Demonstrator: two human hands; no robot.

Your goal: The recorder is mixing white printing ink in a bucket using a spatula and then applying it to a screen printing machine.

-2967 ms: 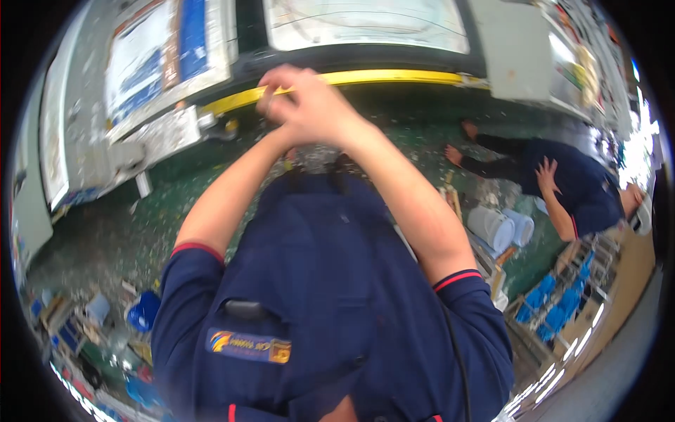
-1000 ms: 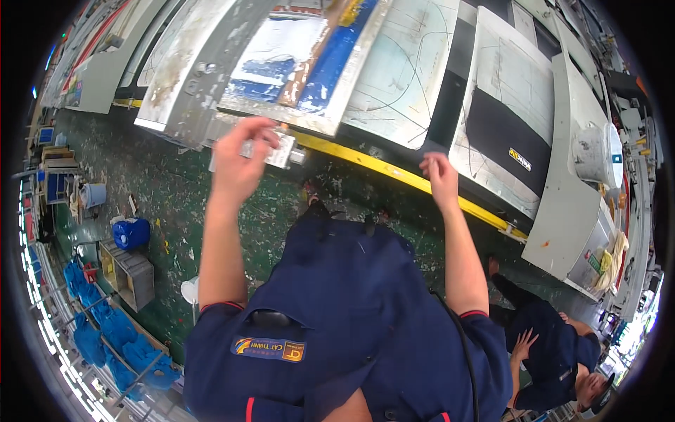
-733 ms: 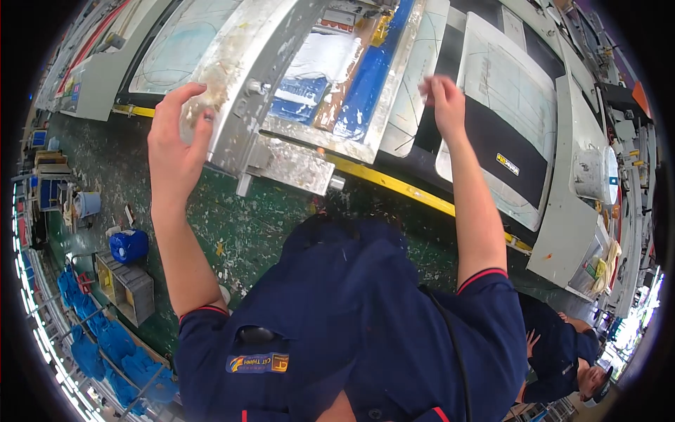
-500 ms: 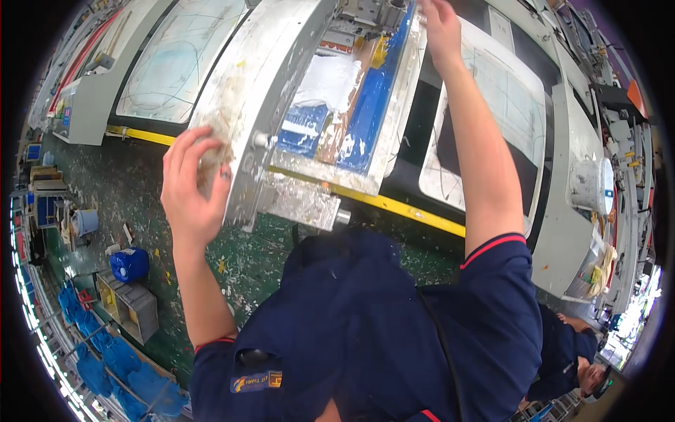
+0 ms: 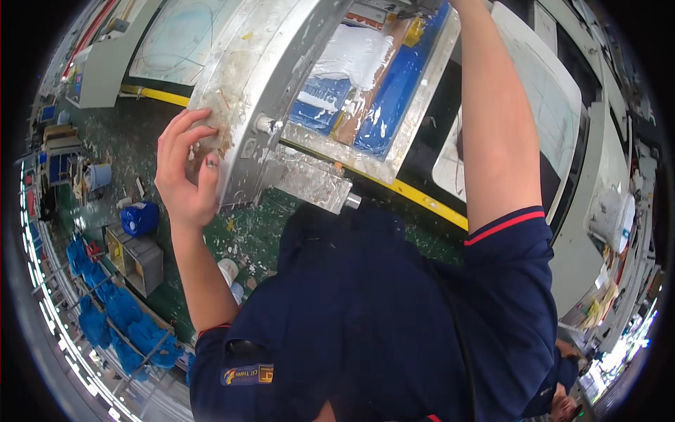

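My left hand (image 5: 184, 169) is at the near end of a long, paint-stained metal machine arm (image 5: 242, 77), its fingers apart and slightly curled over the edge, gripping nothing. Right of that arm lies a printing screen frame (image 5: 383, 166), its mesh blue with brown tape. A thick mass of white ink (image 5: 354, 56) is spread on the mesh, and a yellow patch (image 5: 416, 32) shows near the far end. My right forearm (image 5: 498, 119) stretches far forward over the frame's right side. The upper picture edge cuts off my right hand, so its fingers are hidden.
A yellow rail (image 5: 429, 202) runs along the machine's near side. Pale printing boards (image 5: 179, 42) flank the arm. On the stained green floor stand a blue jerrycan (image 5: 139, 219) and a grey crate (image 5: 137, 260); blue cloths (image 5: 140, 330) hang on a rack. Another person (image 5: 562, 383) is at lower right.
My right arm has reached further forward, taking the hand out at the top. My left hand stays at the machine arm's end. The view has shifted slightly.
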